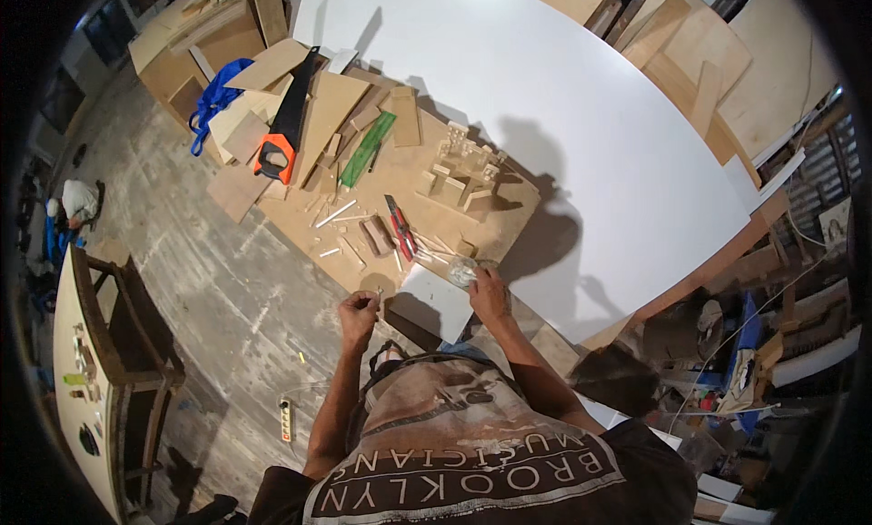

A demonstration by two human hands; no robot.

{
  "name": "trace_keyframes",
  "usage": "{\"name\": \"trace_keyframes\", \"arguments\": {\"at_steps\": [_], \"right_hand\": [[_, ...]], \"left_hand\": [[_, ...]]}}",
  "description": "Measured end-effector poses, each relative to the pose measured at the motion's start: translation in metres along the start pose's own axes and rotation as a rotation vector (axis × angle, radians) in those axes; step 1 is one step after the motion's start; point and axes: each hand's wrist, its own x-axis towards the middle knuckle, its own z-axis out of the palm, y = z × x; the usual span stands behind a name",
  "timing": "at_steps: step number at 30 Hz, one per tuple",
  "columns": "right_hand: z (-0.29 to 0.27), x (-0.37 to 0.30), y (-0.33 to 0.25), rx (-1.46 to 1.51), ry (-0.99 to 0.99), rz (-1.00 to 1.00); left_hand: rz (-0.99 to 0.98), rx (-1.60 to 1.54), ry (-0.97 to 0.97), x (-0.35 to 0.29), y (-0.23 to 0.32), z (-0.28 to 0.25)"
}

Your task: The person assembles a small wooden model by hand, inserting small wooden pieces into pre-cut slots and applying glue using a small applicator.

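At the near edge of the work board, my left hand (358, 314) is closed in a pinch. A small pale thing shows at its fingertips, too tiny to name. My right hand (489, 293) grips a clear round container (461, 272) with whitish contents, above a white panel (434, 300). Just beyond lie a red utility knife (400, 230) and a brown wooden block (376, 236), among thin white and wooden sticks. Farther right on the board stands a small wooden model (457, 178) built of upright pieces.
A handsaw (289, 125) with an orange handle lies on wood offcuts at the far left, near a blue cloth (218, 94). A green strip (367, 150) rests on the board (518, 218). A large white sheet (627, 162) spreads right; a power strip (286, 420) lies on the floor.
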Motion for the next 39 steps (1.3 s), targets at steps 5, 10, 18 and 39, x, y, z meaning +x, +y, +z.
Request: {"name": "trace_keyframes", "arguments": {"at_steps": [5,10,18,39], "right_hand": [[-0.006,0.002,-0.005,-0.017,-0.024,0.062],[0.011,0.005,0.018,-0.030,-0.029,0.014],[0.008,0.006,0.005,0.072,-0.034,-0.061],[-0.097,-0.018,-0.051,1.109,0.120,0.308]], "left_hand": [[0.027,-0.095,-0.049,-0.007,0.007,0.012],[-0.053,-0.155,-0.125,-0.007,0.016,0.031],[-0.103,-0.267,-0.161,-0.003,0.025,0.052],[-0.097,-0.423,-0.280,-0.031,0.099,0.082]]}}
